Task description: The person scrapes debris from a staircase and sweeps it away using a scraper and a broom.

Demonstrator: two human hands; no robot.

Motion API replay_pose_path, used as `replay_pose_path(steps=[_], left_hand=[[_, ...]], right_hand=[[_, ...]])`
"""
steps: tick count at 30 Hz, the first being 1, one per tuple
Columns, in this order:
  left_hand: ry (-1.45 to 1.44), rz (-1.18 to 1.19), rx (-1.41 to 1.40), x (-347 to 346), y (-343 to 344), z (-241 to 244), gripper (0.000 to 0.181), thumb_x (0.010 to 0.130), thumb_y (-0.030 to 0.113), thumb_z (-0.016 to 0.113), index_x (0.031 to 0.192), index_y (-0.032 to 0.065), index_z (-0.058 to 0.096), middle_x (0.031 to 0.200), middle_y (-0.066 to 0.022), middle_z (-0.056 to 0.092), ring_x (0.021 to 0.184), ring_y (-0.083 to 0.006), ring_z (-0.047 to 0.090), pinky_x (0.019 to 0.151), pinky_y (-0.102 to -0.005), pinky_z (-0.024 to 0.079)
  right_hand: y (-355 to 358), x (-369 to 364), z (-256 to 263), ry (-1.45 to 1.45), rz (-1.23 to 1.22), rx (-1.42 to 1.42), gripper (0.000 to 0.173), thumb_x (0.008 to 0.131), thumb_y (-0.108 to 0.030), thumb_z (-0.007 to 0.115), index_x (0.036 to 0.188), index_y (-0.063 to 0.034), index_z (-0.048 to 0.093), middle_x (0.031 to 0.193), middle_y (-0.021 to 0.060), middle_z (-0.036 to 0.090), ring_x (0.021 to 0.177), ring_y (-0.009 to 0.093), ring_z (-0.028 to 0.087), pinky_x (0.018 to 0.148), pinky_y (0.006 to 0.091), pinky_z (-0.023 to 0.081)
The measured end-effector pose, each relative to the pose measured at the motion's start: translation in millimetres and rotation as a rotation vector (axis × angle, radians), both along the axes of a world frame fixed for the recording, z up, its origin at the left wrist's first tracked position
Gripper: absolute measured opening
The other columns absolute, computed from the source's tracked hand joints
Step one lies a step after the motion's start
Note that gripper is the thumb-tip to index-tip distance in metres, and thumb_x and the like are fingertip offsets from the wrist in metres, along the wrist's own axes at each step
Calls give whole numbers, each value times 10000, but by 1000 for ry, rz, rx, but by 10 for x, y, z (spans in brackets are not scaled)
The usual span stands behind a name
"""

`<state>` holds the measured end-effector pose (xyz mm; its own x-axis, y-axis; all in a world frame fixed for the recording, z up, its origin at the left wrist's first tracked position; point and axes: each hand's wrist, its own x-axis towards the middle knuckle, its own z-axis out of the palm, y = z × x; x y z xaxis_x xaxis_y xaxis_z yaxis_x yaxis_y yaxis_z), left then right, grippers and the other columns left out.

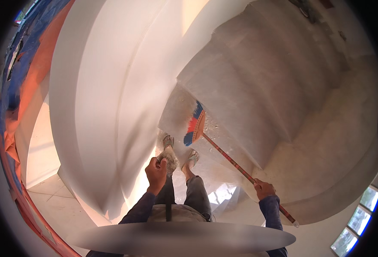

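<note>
My right hand (264, 189) grips the red patterned handle of a broom (227, 155) near its upper end. The broom's fan-shaped head (195, 124), with blue and red bristles, rests low over the dusty floor beyond my feet. Small pale crumbs of debris (212, 124) lie just right of the bristles. In front of my left leg, my left hand (157, 174) pinches a flat, dust-covered piece (168, 160) between thumb and fingers. What that piece is exactly, I cannot tell.
A tall curved white wall (102, 96) rises close on my left. Grey stepped surfaces (237, 96), resembling stairs, spread out at the right. Orange and blue sheeting (34, 77) hangs at the far left. My sandalled feet (193, 155) stand near the broom. Window panes (356, 225) show at lower right.
</note>
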<state>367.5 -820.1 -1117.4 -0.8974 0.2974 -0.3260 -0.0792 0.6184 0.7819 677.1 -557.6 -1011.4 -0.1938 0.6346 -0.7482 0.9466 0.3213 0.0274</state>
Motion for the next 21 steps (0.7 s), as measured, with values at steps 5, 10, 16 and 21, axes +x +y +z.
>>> replay_pose_path(steps=[5, 10, 16, 21], left_hand=[[99, -364, 87, -491, 152, 730, 220, 841, 134, 672, 729, -6, 544, 553, -52, 521, 506, -78, 475, 486, -263, 398], [215, -488, 120, -782, 343, 1599, 153, 839, 110, 676, 796, -19, 605, 604, -69, 571, 512, -111, 520, 506, -263, 429], [551, -755, 7, -1157, 150, 2394, 158, 826, 125, 704, 818, -14, 630, 634, -58, 596, 528, -117, 524, 508, -251, 411], [681, -881, -113, -1423, 219, 2910, 165, 815, 126, 724, 856, -15, 649, 664, -81, 628, 540, -137, 558, 522, -260, 436]], right_hand=[[38, -68, 61, 229, 175, 44, 389, 895, -419, 491, 1129, -167, 672, 1023, 166, 667, 981, 348, 632, 878, 433, 479], [49, -812, -1094, 377, 231, 7, 388, 910, -431, 461, 1088, -167, 683, 1049, 162, 666, 1005, 348, 628, 893, 447, 475], [-717, -109, -1786, 36, -120, -52, 354, 893, -422, 479, 1106, -235, 691, 1109, 87, 673, 1043, 310, 634, 941, 421, 476], [-1557, 984, -1116, -8, -397, -35, 359, 856, -461, 531, 1091, -247, 697, 1071, 118, 678, 1044, 327, 625, 929, 424, 471]])
